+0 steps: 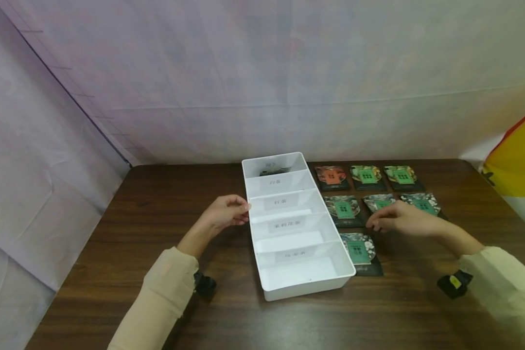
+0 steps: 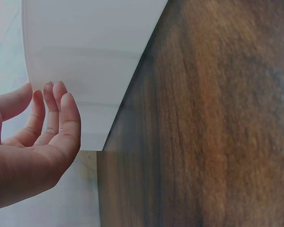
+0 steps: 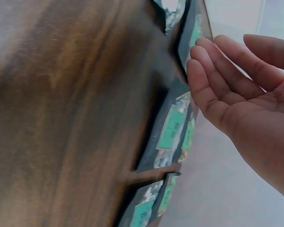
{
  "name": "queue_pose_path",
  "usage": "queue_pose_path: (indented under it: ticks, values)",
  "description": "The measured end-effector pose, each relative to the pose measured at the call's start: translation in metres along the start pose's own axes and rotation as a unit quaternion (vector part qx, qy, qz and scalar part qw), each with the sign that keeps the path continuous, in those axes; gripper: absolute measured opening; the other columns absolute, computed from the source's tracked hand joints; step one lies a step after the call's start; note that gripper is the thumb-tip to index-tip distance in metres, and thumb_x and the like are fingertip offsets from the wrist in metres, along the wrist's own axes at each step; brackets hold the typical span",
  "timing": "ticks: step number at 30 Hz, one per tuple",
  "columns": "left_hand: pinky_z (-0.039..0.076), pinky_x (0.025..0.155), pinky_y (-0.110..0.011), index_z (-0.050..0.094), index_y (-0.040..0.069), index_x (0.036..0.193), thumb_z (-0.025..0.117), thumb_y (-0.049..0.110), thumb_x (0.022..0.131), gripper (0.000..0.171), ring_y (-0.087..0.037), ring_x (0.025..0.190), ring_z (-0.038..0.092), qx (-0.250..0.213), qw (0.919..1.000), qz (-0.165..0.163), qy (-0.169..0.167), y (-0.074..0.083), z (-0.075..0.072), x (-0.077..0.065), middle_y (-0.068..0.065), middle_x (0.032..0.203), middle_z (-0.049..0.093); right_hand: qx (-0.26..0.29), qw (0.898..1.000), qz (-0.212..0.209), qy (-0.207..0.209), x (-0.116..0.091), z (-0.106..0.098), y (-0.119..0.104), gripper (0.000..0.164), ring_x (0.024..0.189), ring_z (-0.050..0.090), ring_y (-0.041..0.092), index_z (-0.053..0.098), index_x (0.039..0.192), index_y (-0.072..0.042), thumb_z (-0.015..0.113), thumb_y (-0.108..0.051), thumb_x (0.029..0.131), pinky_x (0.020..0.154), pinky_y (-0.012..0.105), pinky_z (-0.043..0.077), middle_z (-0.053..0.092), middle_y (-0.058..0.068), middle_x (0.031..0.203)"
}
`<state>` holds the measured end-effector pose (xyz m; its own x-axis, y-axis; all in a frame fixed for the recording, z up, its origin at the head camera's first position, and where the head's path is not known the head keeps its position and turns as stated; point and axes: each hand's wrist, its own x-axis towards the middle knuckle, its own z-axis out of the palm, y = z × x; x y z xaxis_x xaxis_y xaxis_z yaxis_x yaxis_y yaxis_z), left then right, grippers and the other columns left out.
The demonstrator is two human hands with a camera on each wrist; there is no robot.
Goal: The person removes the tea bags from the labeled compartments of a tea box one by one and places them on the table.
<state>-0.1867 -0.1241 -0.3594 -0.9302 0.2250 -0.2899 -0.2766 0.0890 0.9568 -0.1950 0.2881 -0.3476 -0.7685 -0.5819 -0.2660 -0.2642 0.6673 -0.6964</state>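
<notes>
A long white divided box stands at an angle on the table, with printed labels on its compartment walls. My left hand is at its left side; in the left wrist view thumb and forefinger pinch the rim, the other fingers loosely bent beside the wall. Over the sachets to the right of the box hovers my right hand, fingers loosely curved and holding nothing. It partly covers a green-labelled sachet. Nearby lie another green-labelled sachet and a front one against the box.
Behind these lie a red-labelled sachet and two green-labelled ones, left and right. A dark packet shows in the box's far compartment. The brown table meets a pale cloth backdrop.
</notes>
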Motion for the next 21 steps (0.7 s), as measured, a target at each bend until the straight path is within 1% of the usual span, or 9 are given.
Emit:
queue_pose_path:
  ticks: [4, 9, 11, 14, 16, 21]
  values:
    - [0.050, 0.070, -0.030, 0.051, -0.006, 0.094, 0.050, 0.000, 0.092, 0.006, -0.014, 0.065, 0.055, 0.003, 1.0000, -0.002, 0.000, 0.000, 0.000, 0.000, -0.005, 0.075, 0.054, 0.005, 1.000, -0.017, 0.007, 0.000, -0.004, -0.005, 0.024, 0.090, 0.062, 0.026, 0.060, 0.108, 0.006, 0.050, -0.011, 0.094, 0.074, 0.030, 0.052, 0.063, 0.017, 0.104]
    - [0.050, 0.070, -0.031, 0.051, -0.006, 0.094, 0.050, 0.000, 0.092, 0.007, -0.013, 0.065, 0.055, 0.004, 1.0000, 0.001, -0.002, 0.000, 0.000, 0.000, -0.005, 0.074, 0.054, -0.007, 0.999, -0.031, 0.020, 0.002, -0.010, -0.014, 0.024, 0.090, 0.062, 0.027, 0.061, 0.108, 0.006, 0.051, -0.010, 0.094, 0.074, 0.028, 0.052, 0.063, 0.017, 0.103]
    - [0.049, 0.069, -0.029, 0.051, -0.006, 0.094, 0.050, 0.000, 0.092, 0.007, -0.013, 0.065, 0.055, 0.002, 1.0000, 0.000, -0.001, 0.000, 0.000, -0.001, -0.005, 0.074, 0.054, -0.016, 0.999, -0.028, 0.025, 0.003, -0.013, -0.018, 0.024, 0.090, 0.062, 0.028, 0.061, 0.108, 0.005, 0.051, -0.011, 0.094, 0.074, 0.032, 0.052, 0.063, 0.016, 0.104]
    - [0.049, 0.068, -0.028, 0.051, -0.006, 0.094, 0.050, 0.000, 0.092, 0.006, -0.013, 0.065, 0.055, 0.001, 1.0000, 0.000, -0.001, 0.000, 0.000, -0.001, -0.005, 0.073, 0.054, -0.016, 0.999, -0.014, 0.030, 0.005, -0.017, -0.024, 0.025, 0.091, 0.061, 0.030, 0.060, 0.110, 0.005, 0.050, -0.013, 0.094, 0.077, 0.040, 0.051, 0.062, 0.017, 0.105]
    - [0.049, 0.068, -0.028, 0.051, -0.006, 0.093, 0.049, -0.001, 0.092, 0.005, -0.013, 0.065, 0.056, 0.001, 1.0000, 0.000, -0.001, 0.000, 0.000, -0.001, -0.005, 0.073, 0.054, -0.018, 0.999, -0.007, 0.031, 0.007, -0.021, -0.029, 0.026, 0.092, 0.061, 0.030, 0.060, 0.111, 0.004, 0.050, -0.014, 0.095, 0.078, 0.044, 0.050, 0.062, 0.017, 0.106]
    - [0.049, 0.068, -0.028, 0.051, -0.006, 0.093, 0.049, -0.001, 0.092, 0.005, -0.014, 0.066, 0.056, 0.002, 1.0000, 0.003, -0.002, 0.001, 0.000, -0.002, -0.005, 0.074, 0.054, -0.026, 0.999, -0.002, 0.033, 0.017, -0.029, -0.044, 0.028, 0.096, 0.059, 0.032, 0.060, 0.113, 0.001, 0.049, -0.018, 0.095, 0.074, 0.044, 0.050, 0.061, 0.018, 0.109]
